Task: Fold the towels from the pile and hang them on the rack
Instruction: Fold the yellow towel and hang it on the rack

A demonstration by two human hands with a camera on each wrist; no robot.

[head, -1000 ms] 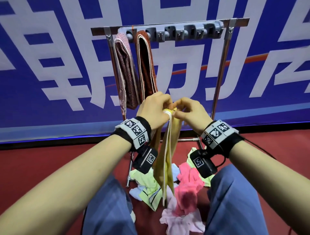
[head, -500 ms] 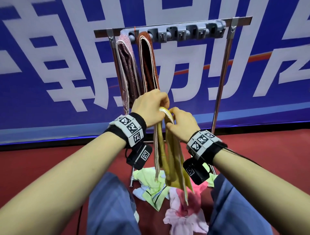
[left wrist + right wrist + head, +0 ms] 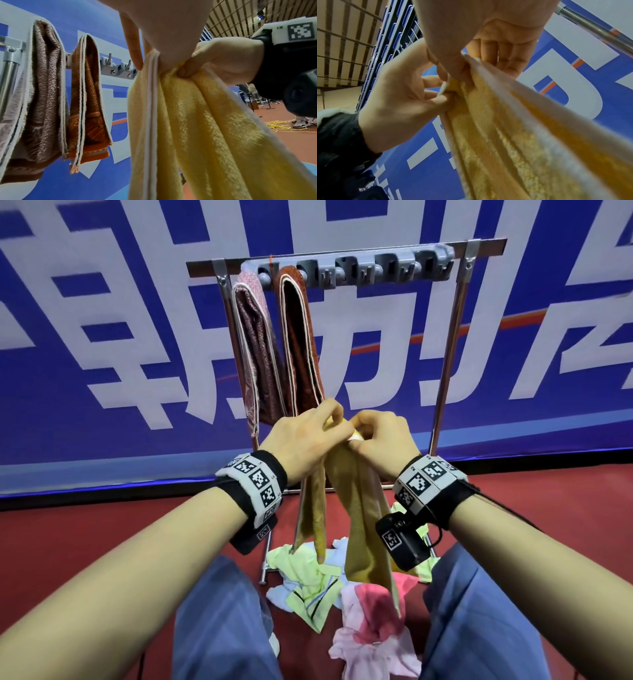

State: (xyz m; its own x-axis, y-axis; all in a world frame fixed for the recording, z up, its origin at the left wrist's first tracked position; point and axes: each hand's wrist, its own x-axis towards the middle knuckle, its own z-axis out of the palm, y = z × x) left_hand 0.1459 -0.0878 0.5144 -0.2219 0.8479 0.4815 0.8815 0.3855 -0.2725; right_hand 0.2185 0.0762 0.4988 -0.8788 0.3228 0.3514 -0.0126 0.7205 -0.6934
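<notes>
Left hand point(image 3: 301, 440) and right hand point(image 3: 380, 440) meet at frame centre, both pinching the top edge of a yellow terry towel with white piping point(image 3: 363, 529); its folds hang straight down toward 6 o'clock. At 12 o'clock stands a chrome metal rack with a grey hook bar point(image 3: 445, 337), carrying a folded pink-brown towel point(image 3: 253, 354) and, just beside it, a folded rust-orange towel point(image 3: 301, 344). At 6 o'clock, on the red floor point(image 3: 85, 542), lies a loose pile of green, blue and pink towels point(image 3: 342, 594).
</notes>
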